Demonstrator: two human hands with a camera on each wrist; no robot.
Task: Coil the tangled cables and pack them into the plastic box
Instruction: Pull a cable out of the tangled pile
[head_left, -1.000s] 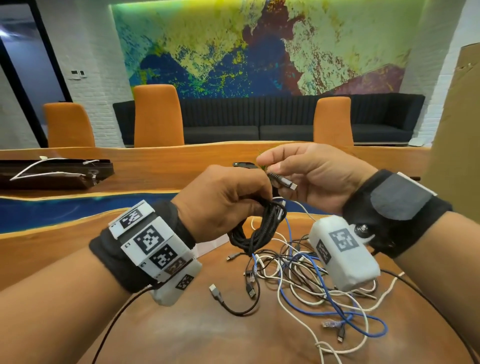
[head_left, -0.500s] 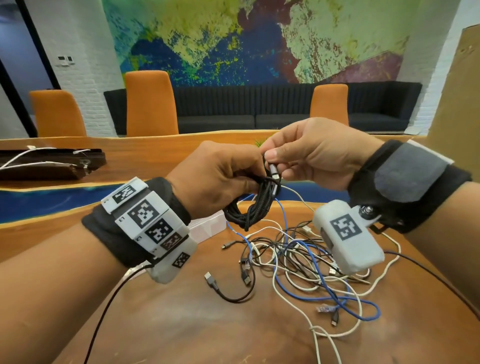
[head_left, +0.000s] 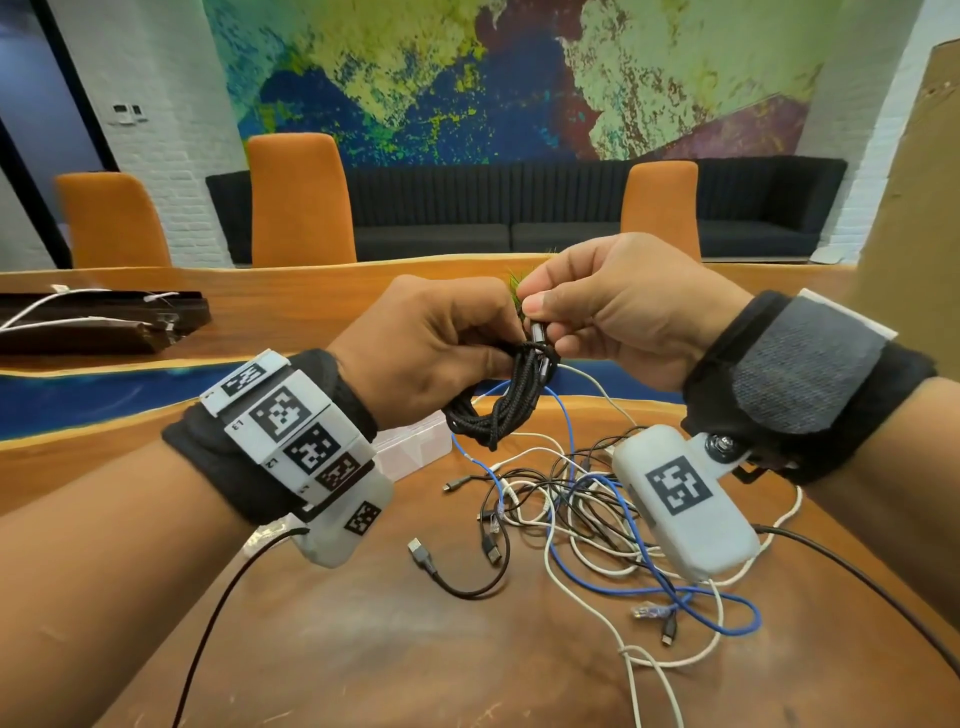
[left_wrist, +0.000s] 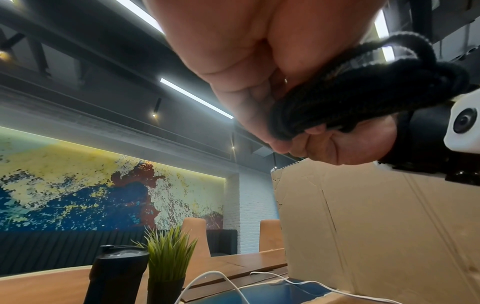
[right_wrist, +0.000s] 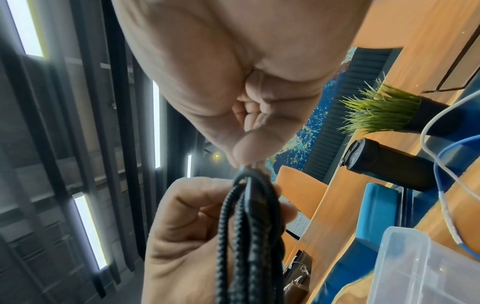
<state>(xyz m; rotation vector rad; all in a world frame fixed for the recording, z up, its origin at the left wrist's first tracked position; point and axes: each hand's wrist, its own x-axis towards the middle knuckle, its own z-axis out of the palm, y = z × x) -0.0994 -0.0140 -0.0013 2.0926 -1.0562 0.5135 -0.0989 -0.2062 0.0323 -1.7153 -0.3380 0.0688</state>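
Observation:
My left hand (head_left: 441, 348) grips a coiled black braided cable (head_left: 493, 405) held above the table; the coil fills its fingers in the left wrist view (left_wrist: 350, 98). My right hand (head_left: 597, 312) pinches the metal plug end (head_left: 537, 332) of that cable at the top of the coil, and the right wrist view shows this pinch (right_wrist: 249, 162) too. A tangle of white, blue and black cables (head_left: 597, 519) lies on the wooden table below. The clear plastic box (head_left: 415, 447) sits behind my left wrist, mostly hidden, and its corner (right_wrist: 426, 267) shows in the right wrist view.
A cardboard sheet (head_left: 909, 208) stands at the right. On the table behind are a small green plant (left_wrist: 166, 259) and a black bottle (left_wrist: 114, 273). A dark tray with white cables (head_left: 93, 322) lies far left. Orange chairs (head_left: 298, 197) line the far edge.
My right hand has brought the plug end in from the side to the top of the coil. Both hands have risen slightly and come closer together.

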